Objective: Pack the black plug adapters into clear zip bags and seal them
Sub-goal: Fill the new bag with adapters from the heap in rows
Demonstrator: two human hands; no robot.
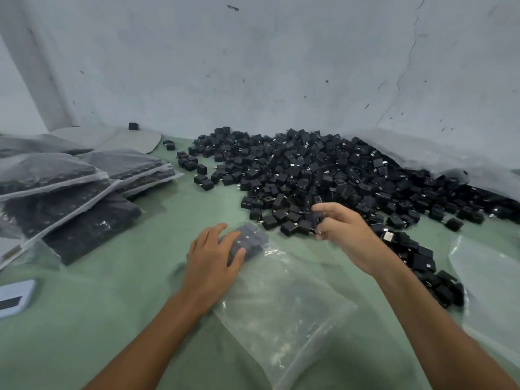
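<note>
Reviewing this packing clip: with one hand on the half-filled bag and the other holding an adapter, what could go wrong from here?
1. The left hand only presses flat on the adapters in the clear bag; the row may shift as another goes in.
2. The right hand pinches one adapter at the fingertips, a light grip that might slip.
3. The loose pile sits close to the bag, so strays could get knocked about.

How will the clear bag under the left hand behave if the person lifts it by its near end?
The clear bag looks thin and wrinkled, so it would probably flop, not stay flat. The few adapters at its far end, under the left hand, would likely slide toward the lower end. The glossy film may be slippery.
</note>
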